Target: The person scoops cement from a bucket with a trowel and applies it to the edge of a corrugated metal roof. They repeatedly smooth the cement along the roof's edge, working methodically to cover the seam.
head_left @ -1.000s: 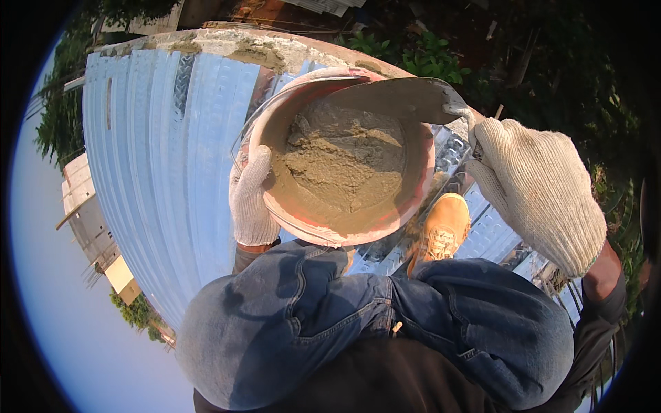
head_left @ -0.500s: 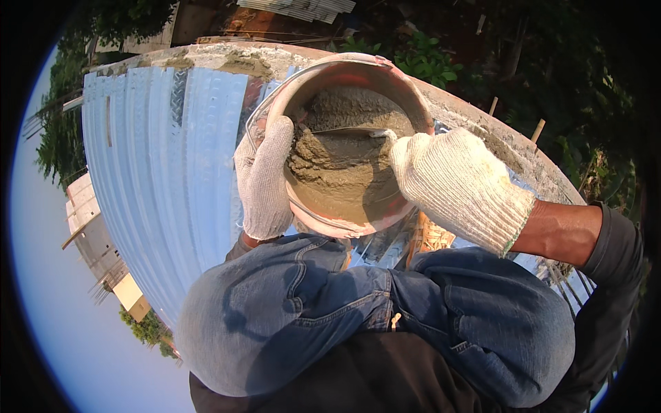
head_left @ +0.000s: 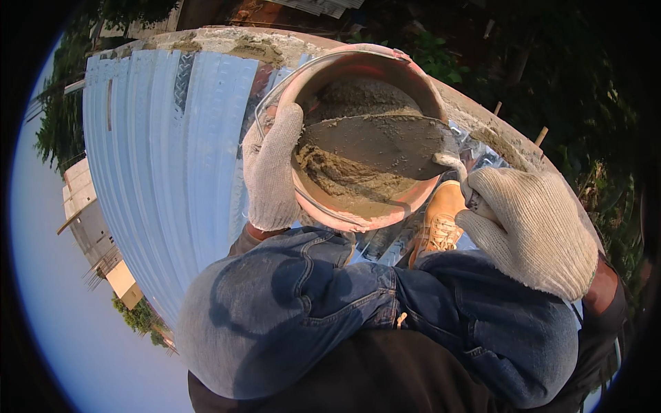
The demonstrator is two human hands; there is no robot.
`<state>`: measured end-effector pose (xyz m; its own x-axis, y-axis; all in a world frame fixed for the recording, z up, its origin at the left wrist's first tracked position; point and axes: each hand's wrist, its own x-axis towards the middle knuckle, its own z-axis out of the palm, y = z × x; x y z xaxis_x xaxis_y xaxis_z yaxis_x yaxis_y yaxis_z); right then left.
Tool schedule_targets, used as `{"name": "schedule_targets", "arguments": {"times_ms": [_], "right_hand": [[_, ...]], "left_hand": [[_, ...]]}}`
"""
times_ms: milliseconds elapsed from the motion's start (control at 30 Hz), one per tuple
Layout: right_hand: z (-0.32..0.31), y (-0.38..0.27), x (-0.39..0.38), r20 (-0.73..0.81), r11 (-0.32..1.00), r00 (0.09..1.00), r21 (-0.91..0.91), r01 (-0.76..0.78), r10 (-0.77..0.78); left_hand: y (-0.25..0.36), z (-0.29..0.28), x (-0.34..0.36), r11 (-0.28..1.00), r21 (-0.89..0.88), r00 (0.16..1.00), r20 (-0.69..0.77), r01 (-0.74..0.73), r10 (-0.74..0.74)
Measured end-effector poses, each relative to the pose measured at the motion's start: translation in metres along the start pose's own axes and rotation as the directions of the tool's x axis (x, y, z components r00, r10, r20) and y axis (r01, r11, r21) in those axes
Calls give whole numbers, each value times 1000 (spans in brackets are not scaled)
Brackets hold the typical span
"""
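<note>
A round, reddish bucket smeared with cement is tilted toward me, its wire handle hanging at the side. Wet grey-brown mortar lies inside. My left hand, in a white knit glove, grips the bucket's left rim, thumb over the edge. My right hand, gloved the same way, is closed round the handle of a trowel. The trowel's broad blade spans the bucket mouth above the mortar, its face coated with a thin grey film. The blade's lower edge hides some of the mortar behind it.
Blue corrugated metal sheeting spreads on the left. A curved, rough masonry edge runs along the far side and right, with dark foliage beyond. My tan boot shows below the bucket, between my jeans-clad knees. Buildings stand far left.
My right hand has moved right and toward me, turning the trowel. The blade, earlier edge-on within the mortar, now shows its broad face higher across the bucket. My left hand keeps its hold.
</note>
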<state>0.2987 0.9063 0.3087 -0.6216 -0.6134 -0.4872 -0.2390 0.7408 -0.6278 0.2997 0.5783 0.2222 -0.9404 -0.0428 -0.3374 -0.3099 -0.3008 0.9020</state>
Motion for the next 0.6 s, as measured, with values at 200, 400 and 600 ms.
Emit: {"name": "schedule_targets", "arguments": {"times_ms": [200, 400, 600], "right_hand": [[42, 29, 9, -87, 991, 993, 92, 93, -85], [21, 25, 7, -59, 992, 990, -5, -128, 127], [48, 9, 29, 79, 982, 996, 182, -57, 43]], "left_hand": [[-2, 11, -11, 999, 40, 998, -67, 17, -14], [-5, 13, -9, 1000, -23, 999, -47, 14, -15], [-6, 25, -10, 1000, -21, 1000, 25, -12, 13]]}}
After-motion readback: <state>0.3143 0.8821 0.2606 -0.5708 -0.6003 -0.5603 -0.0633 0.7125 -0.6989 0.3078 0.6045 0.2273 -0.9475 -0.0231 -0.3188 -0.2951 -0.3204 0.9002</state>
